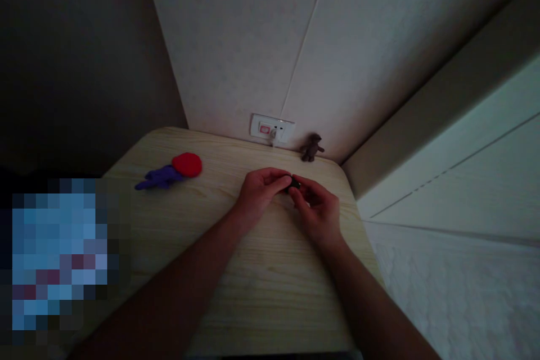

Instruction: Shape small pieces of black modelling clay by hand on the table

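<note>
Between my two hands is a small dark lump (294, 183), which looks like modelling clay; its exact shape is mostly hidden by the fingers. My left hand (262, 191) pinches it from the left with thumb and fingers. From the other side, my right hand (319, 208) grips it with thumb and index finger. Both hands are just above the wooden tabletop (253, 270). A little brown figure (312, 148) with a head, arms and legs stands behind my right hand, close to the wall.
Left of my hands lie a purple clay-like piece (162, 177) and a flat red disc (188, 164) touching it. A wall socket (272, 129) with a plug in it sits behind the table. At the lower left is a pixelated bright patch (54, 253). A pale panel (455, 169) borders the right.
</note>
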Motion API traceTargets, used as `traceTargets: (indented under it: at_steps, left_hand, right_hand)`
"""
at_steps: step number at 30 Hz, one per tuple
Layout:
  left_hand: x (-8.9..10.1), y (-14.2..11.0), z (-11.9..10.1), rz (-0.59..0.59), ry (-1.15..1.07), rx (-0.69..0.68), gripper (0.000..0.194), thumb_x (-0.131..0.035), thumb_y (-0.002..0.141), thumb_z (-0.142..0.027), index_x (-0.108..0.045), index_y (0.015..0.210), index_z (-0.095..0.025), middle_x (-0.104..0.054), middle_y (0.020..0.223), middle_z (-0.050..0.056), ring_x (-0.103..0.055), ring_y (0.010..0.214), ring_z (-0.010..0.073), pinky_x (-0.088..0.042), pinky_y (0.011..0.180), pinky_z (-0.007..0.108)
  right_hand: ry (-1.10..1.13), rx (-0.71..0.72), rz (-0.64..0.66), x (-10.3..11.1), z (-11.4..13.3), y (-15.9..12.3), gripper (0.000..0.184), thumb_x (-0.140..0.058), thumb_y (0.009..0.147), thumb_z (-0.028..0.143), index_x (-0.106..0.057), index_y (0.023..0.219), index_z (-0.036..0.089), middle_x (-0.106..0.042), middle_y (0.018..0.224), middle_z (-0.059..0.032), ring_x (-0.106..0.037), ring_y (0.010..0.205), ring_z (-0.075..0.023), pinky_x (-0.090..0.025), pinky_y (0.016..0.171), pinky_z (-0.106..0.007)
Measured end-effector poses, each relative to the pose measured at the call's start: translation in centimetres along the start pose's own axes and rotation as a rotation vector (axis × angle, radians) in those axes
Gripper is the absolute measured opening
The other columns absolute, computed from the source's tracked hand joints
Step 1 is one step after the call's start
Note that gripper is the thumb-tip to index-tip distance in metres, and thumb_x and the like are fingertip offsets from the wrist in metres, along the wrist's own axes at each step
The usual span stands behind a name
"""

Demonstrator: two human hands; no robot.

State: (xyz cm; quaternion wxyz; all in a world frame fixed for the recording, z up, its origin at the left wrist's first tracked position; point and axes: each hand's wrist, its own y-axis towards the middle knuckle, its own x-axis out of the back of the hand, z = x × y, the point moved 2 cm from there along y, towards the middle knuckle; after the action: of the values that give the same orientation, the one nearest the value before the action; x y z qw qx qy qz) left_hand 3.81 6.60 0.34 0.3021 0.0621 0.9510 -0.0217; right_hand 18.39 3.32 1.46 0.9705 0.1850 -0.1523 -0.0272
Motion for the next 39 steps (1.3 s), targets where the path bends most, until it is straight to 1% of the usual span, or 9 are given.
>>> traceTargets:
  at_steps: [6, 10, 14, 21, 24, 29, 32, 36, 39]
  left_hand:
    - [0.2, 0.0, 0.1, 0.019, 0.013, 0.026, 0.029, -0.092, 0.06, -0.025, -0.076, 0.081, -0.013, -0.079, 0.079, 0.006, -0.072, 0.072, 0.0163, -0.057, 0.079, 0.032]
    - [-0.1, -0.1, -0.1, 0.023, -0.004, 0.013, 0.03, -0.092, 0.062, -0.026, -0.076, 0.084, -0.013, -0.079, 0.081, 0.006, -0.073, 0.074, 0.017, -0.057, 0.081, 0.034]
    - [-0.1, -0.2, -0.2, 0.029, -0.042, 0.024, 0.029, -0.093, 0.062, -0.027, -0.077, 0.082, -0.014, -0.078, 0.081, 0.006, -0.073, 0.075, 0.0179, -0.058, 0.083, 0.037]
    - [-0.3, -0.4, -0.6, 0.085, -0.123, 0.118, 0.026, -0.091, 0.064, -0.026, -0.08, 0.083, -0.012, -0.078, 0.087, 0.009, -0.072, 0.082, 0.0187, -0.058, 0.085, 0.036]
    - [-0.4, -0.3, -0.6, 0.081, -0.137, 0.128, 0.026, -0.09, 0.065, -0.026, -0.081, 0.085, -0.011, -0.079, 0.088, 0.01, -0.072, 0.082, 0.0191, -0.058, 0.086, 0.037]
    - [-0.3, -0.4, -0.7, 0.091, -0.104, 0.09, 0.024, -0.09, 0.065, -0.028, -0.08, 0.081, -0.012, -0.077, 0.082, 0.009, -0.07, 0.077, 0.018, -0.058, 0.085, 0.038]
    - [-0.4, -0.5, -0.6, 0.081, -0.109, 0.084, 0.024, -0.09, 0.065, -0.027, -0.08, 0.08, -0.012, -0.077, 0.083, 0.008, -0.07, 0.078, 0.0178, -0.058, 0.084, 0.037]
    - [-0.4, -0.3, -0.5, 0.079, -0.114, 0.076, 0.024, -0.09, 0.064, -0.027, -0.08, 0.081, -0.013, -0.077, 0.085, 0.007, -0.07, 0.081, 0.0175, -0.057, 0.083, 0.034]
    - [-0.4, -0.2, -0.4, 0.086, -0.105, 0.061, 0.023, -0.09, 0.064, -0.026, -0.079, 0.08, -0.014, -0.077, 0.084, 0.006, -0.07, 0.081, 0.016, -0.056, 0.083, 0.032]
  right_hand:
    - [-0.087, 0.073, 0.063, 0.4, -0.3, 0.1, 0.031, -0.067, 0.094, 0.035, -0.074, 0.121, 0.023, -0.075, 0.097, -0.0074, -0.066, 0.077, -0.0165, -0.057, 0.074, -0.032]
    - [-0.146, 0.126, 0.03, 0.4, -0.1, 0.1, 0.038, -0.067, 0.094, 0.035, -0.069, 0.13, 0.024, -0.073, 0.096, -0.0069, -0.064, 0.076, -0.0165, -0.056, 0.071, -0.033]
    - [-0.137, 0.116, 0.045, 0.3, -0.1, 0.1, 0.038, -0.07, 0.092, 0.036, -0.07, 0.128, 0.025, -0.075, 0.103, -0.0078, -0.065, 0.078, -0.0169, -0.057, 0.071, -0.033]
    - [-0.057, 0.075, 0.007, 0.6, 0.2, 0.0, 0.035, -0.067, 0.094, 0.034, -0.071, 0.127, 0.025, -0.073, 0.098, -0.0066, -0.06, 0.069, -0.0138, -0.054, 0.063, -0.031]
    - [-0.147, 0.144, 0.012, 0.8, 0.5, 0.1, 0.038, -0.064, 0.096, 0.032, -0.068, 0.133, 0.025, -0.072, 0.096, -0.0061, -0.061, 0.07, -0.0145, -0.053, 0.065, -0.032]
    - [-0.29, 0.262, 0.04, 0.9, 1.4, 0.3, 0.031, -0.063, 0.096, 0.03, -0.074, 0.124, 0.024, -0.068, 0.078, -0.0029, -0.059, 0.067, -0.015, -0.053, 0.067, -0.032]
    - [-0.252, 0.228, 0.05, 0.8, 1.1, 0.3, 0.031, -0.063, 0.096, 0.032, -0.074, 0.124, 0.024, -0.071, 0.083, -0.0044, -0.061, 0.069, -0.0154, -0.054, 0.068, -0.032]
    - [-0.112, 0.108, -0.002, 0.8, 0.0, 0.1, 0.036, -0.066, 0.095, 0.035, -0.07, 0.129, 0.024, -0.075, 0.102, -0.0083, -0.063, 0.071, -0.0156, -0.056, 0.065, -0.032]
    - [-0.123, 0.111, 0.002, 0.9, -0.3, 0.1, 0.035, -0.069, 0.094, 0.035, -0.072, 0.127, 0.024, -0.075, 0.1, -0.0082, -0.063, 0.071, -0.0155, -0.056, 0.066, -0.033]
